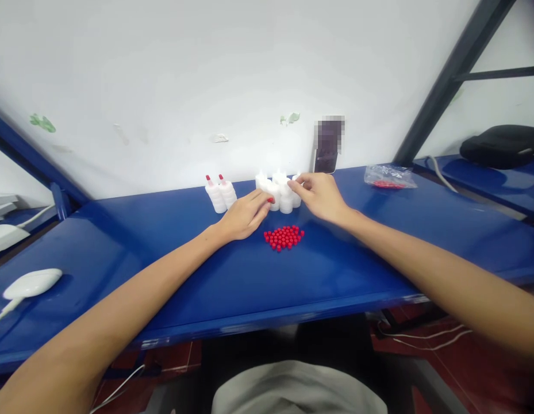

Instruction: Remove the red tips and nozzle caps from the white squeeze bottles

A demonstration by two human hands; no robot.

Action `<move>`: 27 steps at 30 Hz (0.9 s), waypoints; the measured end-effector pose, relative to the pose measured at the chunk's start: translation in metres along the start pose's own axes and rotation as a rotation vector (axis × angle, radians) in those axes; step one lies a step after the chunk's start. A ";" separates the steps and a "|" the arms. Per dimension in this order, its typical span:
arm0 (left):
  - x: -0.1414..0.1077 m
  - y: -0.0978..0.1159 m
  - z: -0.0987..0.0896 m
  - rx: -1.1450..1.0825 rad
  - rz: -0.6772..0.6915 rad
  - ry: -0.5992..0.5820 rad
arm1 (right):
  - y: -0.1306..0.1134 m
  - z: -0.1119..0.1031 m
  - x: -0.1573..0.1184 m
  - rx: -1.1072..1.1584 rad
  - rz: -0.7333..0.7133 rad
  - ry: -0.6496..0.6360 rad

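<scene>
Left hand (246, 214) at frame centre: I read it as fingertips narrowed on one small red cap (271, 200), held right at the front of the bottle cluster. Right hand (322, 194) sits just right of centre, thumb and forefinger narrow against the cluster's right side; I can't tell whether they grip a bottle or only touch it. White bottles (286, 202) stand grouped between my two hands, partly hidden by the fingers. Just below them, centre frame, I have a loose patch of red caps (284, 237) on the blue table (172, 241). Left of the cluster, two bottles with red tips (221, 195) stand side by side, just beyond the left hand. Further out: phone (326, 161) leaning on the white wall (163, 69) behind the right hand, clear bag (390, 176) with red pieces inside at right, white corded device (33, 283) at far left, black item (503, 146) at upper right.
</scene>
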State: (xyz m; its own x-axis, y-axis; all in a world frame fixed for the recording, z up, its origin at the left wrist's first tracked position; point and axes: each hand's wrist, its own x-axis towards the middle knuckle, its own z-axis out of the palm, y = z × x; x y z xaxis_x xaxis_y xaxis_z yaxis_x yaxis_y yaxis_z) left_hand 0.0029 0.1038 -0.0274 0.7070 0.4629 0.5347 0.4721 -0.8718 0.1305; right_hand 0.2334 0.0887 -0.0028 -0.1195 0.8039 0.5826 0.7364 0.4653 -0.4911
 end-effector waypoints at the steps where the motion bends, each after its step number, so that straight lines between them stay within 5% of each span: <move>1: 0.000 0.000 0.000 0.004 0.000 -0.005 | -0.002 -0.001 0.001 0.002 -0.009 0.011; 14: -0.002 0.003 0.000 -0.032 -0.147 0.038 | -0.017 -0.020 0.035 -0.078 -0.049 -0.044; 27: 0.000 0.003 0.001 0.004 -0.039 -0.005 | -0.015 -0.013 0.024 -0.051 -0.031 -0.051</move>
State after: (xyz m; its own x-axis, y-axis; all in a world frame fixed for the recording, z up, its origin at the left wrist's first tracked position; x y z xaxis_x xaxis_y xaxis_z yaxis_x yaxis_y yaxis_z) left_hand 0.0048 0.1013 -0.0274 0.6904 0.4972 0.5254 0.5017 -0.8524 0.1474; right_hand 0.2281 0.0965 0.0272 -0.1753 0.8081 0.5624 0.7650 0.4714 -0.4388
